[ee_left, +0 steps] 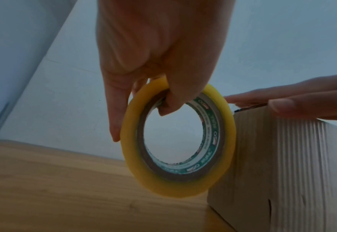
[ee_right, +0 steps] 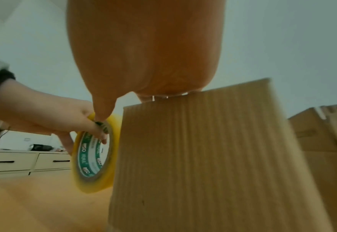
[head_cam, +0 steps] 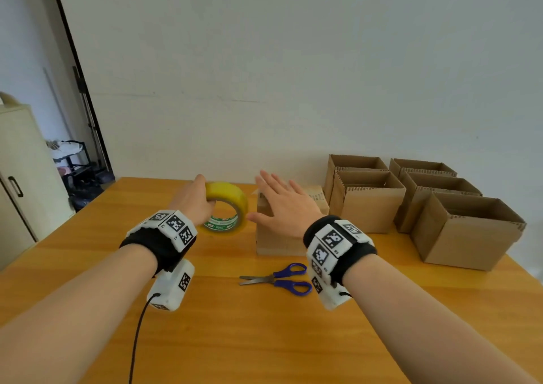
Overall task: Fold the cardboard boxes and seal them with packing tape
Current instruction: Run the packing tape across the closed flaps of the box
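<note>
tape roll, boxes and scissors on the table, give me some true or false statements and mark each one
1. The left hand grips the tape roll. True.
2. The right hand is a closed fist. False: its fingers are spread flat over the closed box.
3. The scissors lie on the table, untouched. True.
4. The scissors have red handles. False: blue.
5. The open boxes stand left of the tape roll. False: on the right.

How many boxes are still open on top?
5, all at the table's right: two at the back, two in the middle, one nearest. More may hide behind.
</note>
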